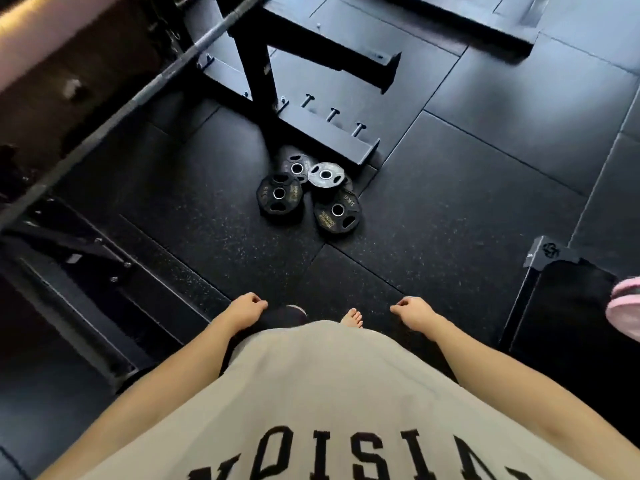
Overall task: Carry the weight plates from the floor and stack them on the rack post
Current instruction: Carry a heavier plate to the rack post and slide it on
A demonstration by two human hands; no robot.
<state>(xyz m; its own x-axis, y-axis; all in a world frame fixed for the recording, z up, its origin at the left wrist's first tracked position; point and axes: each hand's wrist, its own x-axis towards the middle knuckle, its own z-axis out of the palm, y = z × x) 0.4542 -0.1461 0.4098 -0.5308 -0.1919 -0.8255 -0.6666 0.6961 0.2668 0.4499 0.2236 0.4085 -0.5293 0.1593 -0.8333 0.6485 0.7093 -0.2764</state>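
Both my hands hang empty, loosely curled: left hand [247, 308] at 7 o'clock, right hand [414, 311] at 5 o'clock. Weight plates [308, 192] lie piled on the floor [450, 188] at 12, overlapping, just beside the rack base [329, 136] with its short posts [358, 128]. Risks, I'd judge: bare toes [352, 322] under a dropped plate; pulling one from the heap shifts the others; fingers pinched between plates. Dark rubber mats, barbell [114, 112] at 10, pink shoe [628, 306] at 3.

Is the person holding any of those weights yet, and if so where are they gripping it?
No. Both the left hand and right hand hang loosely curled and hold nothing; the weight plates lie on the floor.
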